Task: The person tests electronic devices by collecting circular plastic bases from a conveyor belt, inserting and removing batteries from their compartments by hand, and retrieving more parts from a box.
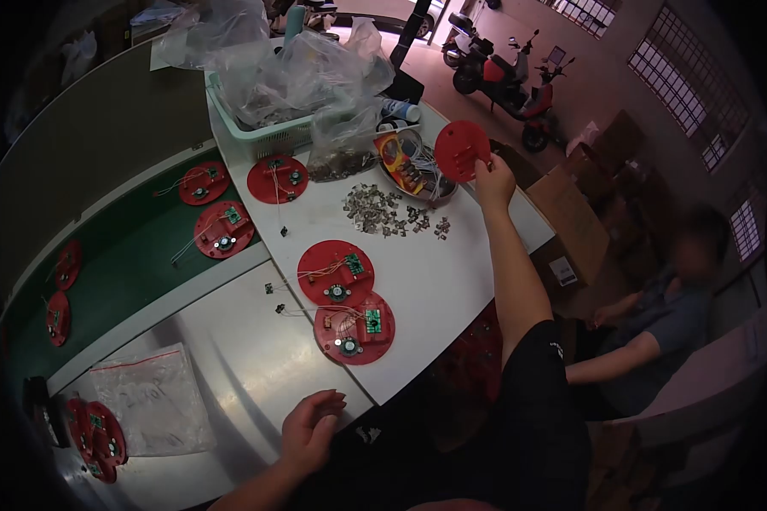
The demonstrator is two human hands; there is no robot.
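Observation:
My right hand (494, 180) pinches the edge of a red disc (460, 150), raised over the table's right side near a bowl of wires (419, 170). Above the metal surface at the lower middle, my left hand (312, 431) has its fingers partly spread and holds nothing. Two overlapping red discs with green boards, an upper disc (320, 257) and a lower disc (331, 341), lie on the white table (418, 298). Another red disc (267, 189) lies farther back. Small metal parts (371, 210) are heaped beside the bowl.
A green basket (268, 140) with plastic bags stands at the back. On the left, a green belt (136, 230) carries several red discs. A clear bag (158, 409) lies beside stacked discs (98, 434). Another person (648, 349) sits at right, near cardboard boxes (571, 213).

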